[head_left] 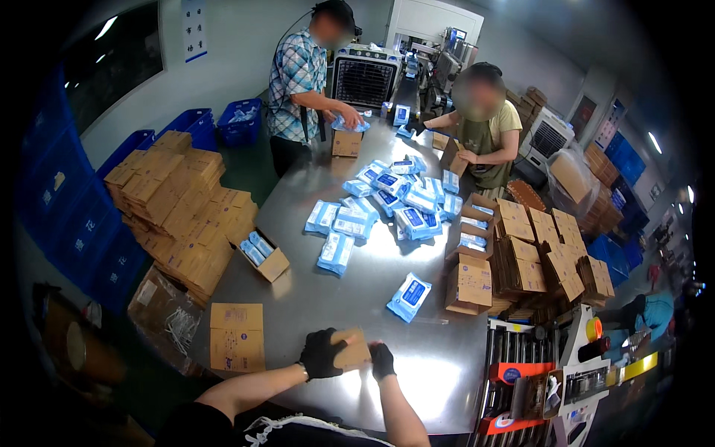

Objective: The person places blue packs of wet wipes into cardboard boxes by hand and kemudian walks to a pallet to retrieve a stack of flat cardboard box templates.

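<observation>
Both my hands wear black gloves and hold a small brown cardboard box (pixel 353 349) over the near edge of a shiny steel table (pixel 313 290). My left hand (pixel 322 353) grips the box's left side. My right hand (pixel 382 360) holds its right end. A single blue and white wipe pack (pixel 410 296) lies on the table just beyond the box. Farther back, several such packs (pixel 387 201) lie in a loose heap.
An open carton with blue packs (pixel 261 253) sits at the table's left edge, a flat carton (pixel 236 337) nearer me. Stacks of flat cartons (pixel 182 208) stand left, open boxes (pixel 473 279) right. Two people work at the far end. A roller conveyor (pixel 521 372) is at lower right.
</observation>
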Action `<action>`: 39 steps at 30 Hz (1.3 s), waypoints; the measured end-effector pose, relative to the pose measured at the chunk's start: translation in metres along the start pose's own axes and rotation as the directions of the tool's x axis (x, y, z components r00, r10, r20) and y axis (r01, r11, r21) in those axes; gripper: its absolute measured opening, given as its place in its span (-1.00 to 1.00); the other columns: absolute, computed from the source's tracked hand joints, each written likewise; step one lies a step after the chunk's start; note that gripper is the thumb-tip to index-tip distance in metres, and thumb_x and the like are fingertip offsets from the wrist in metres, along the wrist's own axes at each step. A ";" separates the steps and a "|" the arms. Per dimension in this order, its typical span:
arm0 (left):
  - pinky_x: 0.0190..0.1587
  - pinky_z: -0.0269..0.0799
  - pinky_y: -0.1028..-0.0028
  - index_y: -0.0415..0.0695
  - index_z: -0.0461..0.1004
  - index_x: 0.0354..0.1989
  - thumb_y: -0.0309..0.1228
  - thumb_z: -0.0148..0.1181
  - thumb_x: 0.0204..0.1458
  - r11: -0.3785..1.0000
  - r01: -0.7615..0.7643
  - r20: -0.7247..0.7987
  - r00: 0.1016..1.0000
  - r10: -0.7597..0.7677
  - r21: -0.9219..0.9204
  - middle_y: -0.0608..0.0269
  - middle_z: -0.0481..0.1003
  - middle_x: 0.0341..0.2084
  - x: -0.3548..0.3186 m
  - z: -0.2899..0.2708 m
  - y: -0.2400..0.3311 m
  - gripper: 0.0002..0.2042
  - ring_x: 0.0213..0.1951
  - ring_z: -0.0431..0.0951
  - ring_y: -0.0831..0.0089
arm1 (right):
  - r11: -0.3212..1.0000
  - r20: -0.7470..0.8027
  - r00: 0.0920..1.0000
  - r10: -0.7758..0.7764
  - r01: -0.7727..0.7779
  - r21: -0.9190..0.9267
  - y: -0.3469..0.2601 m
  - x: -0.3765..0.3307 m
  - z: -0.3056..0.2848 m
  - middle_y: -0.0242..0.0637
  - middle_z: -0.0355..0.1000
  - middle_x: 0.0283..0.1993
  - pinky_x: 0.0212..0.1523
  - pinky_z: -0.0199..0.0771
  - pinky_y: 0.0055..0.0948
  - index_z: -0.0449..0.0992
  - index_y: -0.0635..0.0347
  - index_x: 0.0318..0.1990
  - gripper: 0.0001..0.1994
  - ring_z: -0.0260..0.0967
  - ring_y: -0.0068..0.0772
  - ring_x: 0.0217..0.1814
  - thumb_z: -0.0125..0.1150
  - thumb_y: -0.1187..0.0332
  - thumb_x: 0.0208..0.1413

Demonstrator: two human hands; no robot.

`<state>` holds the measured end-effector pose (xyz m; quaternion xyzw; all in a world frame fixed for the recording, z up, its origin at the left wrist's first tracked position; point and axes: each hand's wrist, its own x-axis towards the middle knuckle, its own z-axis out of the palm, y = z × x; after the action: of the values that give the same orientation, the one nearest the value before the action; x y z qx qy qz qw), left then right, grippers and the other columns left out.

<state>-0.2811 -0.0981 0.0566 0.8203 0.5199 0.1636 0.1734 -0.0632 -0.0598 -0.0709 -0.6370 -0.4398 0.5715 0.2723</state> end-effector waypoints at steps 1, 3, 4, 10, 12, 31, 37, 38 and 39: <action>-0.02 0.30 0.13 0.11 0.17 0.27 -0.01 0.40 -0.39 0.988 0.001 -0.022 1.000 -0.004 -0.153 -0.10 0.27 0.00 0.002 -0.007 -0.006 -0.09 -0.03 0.35 -0.02 | 0.969 0.032 0.998 0.052 -0.058 0.240 -0.003 -0.014 -0.006 -0.17 0.47 -0.11 -0.12 0.39 -0.32 0.50 0.17 -0.14 -0.71 0.37 -0.31 -0.09 -0.07 0.21 0.20; 0.06 0.26 0.18 -0.04 0.08 0.29 -0.07 0.46 -0.43 0.931 -0.162 -0.168 0.979 0.111 -0.328 -0.06 0.26 0.03 -0.008 -0.011 -0.016 0.00 0.05 0.30 0.02 | 0.719 0.089 0.984 0.151 -0.171 0.673 -0.016 -0.047 -0.020 -0.18 0.42 0.01 0.02 0.31 -0.29 0.41 0.21 0.06 -0.58 0.25 -0.44 0.13 -0.05 0.09 0.22; 0.07 0.26 0.19 -0.09 0.05 0.30 -0.10 0.48 -0.44 0.898 -0.157 -0.210 0.975 0.074 -0.410 -0.06 0.27 0.03 -0.015 0.000 -0.022 0.03 0.06 0.30 0.04 | 0.669 0.057 0.998 0.018 -0.055 0.741 -0.036 -0.059 -0.013 -0.21 0.42 -0.01 -0.09 0.34 -0.35 0.40 0.23 0.04 -0.61 0.32 -0.40 0.02 -0.04 0.14 0.22; 0.24 0.13 0.41 -0.27 0.03 0.26 -0.10 0.28 -0.03 -0.379 0.290 0.433 0.820 -0.375 -0.878 0.12 0.22 0.15 -0.068 0.134 -0.137 -0.22 0.19 0.21 0.37 | 0.523 0.168 0.839 -0.517 0.466 -0.714 -0.096 -0.058 0.082 -0.07 0.49 -0.54 -0.48 0.43 -0.11 0.54 0.16 -0.46 -0.63 0.47 0.00 -0.53 0.00 0.06 0.11; 0.16 0.22 0.44 -0.28 0.16 0.19 -0.16 0.16 0.07 -0.040 0.263 0.251 0.850 -0.464 -0.964 0.15 0.34 0.03 -0.034 0.065 -0.070 -0.40 0.10 0.32 0.40 | 0.317 0.428 0.809 -0.403 0.563 -0.764 -0.064 -0.046 0.103 -0.09 0.51 -0.52 -0.43 0.47 -0.06 0.53 0.14 -0.43 -0.66 0.48 -0.06 -0.55 -0.02 0.08 0.10; -0.13 0.42 0.30 -0.25 0.40 -0.11 -0.30 0.10 0.01 0.149 0.789 0.341 0.416 -0.843 -0.596 0.05 0.48 -0.32 -0.060 0.071 -0.067 -0.68 -0.25 0.50 0.23 | 0.994 0.103 0.993 -0.054 0.063 -0.090 -0.176 0.335 0.160 0.03 0.47 -0.03 0.01 0.38 -0.25 0.49 0.43 -0.04 -0.28 0.42 -0.20 0.04 0.53 0.09 -0.36; -0.15 0.41 0.28 -0.25 0.41 -0.15 -0.34 0.09 -0.01 0.157 0.802 0.343 0.412 -0.844 -0.577 0.03 0.47 -0.33 -0.048 0.071 -0.069 -0.71 -0.28 0.50 0.20 | -0.205 0.634 0.620 -0.462 0.620 -0.757 -0.291 0.443 0.085 0.18 0.11 0.30 0.29 0.09 -0.06 0.41 -0.01 0.14 0.00 0.06 0.15 0.34 0.54 -0.12 -0.69; -0.16 0.41 0.28 -0.25 0.41 -0.16 -0.34 0.09 -0.01 0.177 0.797 0.345 0.435 -0.832 -0.577 0.02 0.47 -0.34 -0.044 0.072 -0.070 -0.72 -0.28 0.50 0.19 | -0.106 0.633 0.700 -0.330 0.639 -0.762 -0.295 0.457 0.073 0.12 0.14 0.29 0.24 0.16 -0.03 0.45 -0.05 0.11 -0.06 0.10 0.15 0.31 0.52 -0.14 -0.64; -0.16 0.41 0.28 -0.25 0.41 -0.16 -0.35 0.08 -0.01 0.183 0.795 0.335 0.435 -0.836 -0.578 0.02 0.47 -0.34 -0.042 0.071 -0.069 -0.72 -0.28 0.50 0.19 | -0.003 0.638 0.748 -0.186 0.649 -0.761 -0.308 0.458 0.079 0.07 0.17 0.28 0.18 0.24 0.00 0.48 -0.09 0.07 -0.12 0.15 0.15 0.27 0.51 -0.17 -0.60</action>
<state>-0.3212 -0.1169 -0.0415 0.2883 0.7814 0.2421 0.4976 -0.2350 0.4703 -0.0485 -0.3707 -0.9093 0.1411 -0.1260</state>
